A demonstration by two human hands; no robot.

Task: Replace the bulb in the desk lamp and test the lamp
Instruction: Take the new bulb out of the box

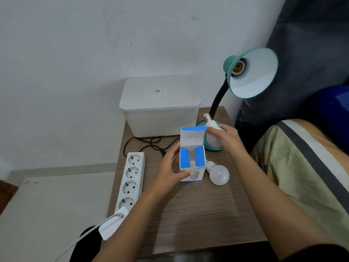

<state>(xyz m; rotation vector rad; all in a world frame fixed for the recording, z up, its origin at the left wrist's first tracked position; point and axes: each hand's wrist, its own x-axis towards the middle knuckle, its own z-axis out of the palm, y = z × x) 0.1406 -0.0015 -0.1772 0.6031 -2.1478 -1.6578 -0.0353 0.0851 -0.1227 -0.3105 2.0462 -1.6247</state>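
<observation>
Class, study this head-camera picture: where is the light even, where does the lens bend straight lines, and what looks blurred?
Head view: soft, even light on the wall, no hard shadows on the table; the lamp shade is unlit, socket empty. Wide-angle distortion bows the power strip and table edges. The right hand holding a bulb looks slightly motion-blurred; the box is fairly sharp.
</observation>
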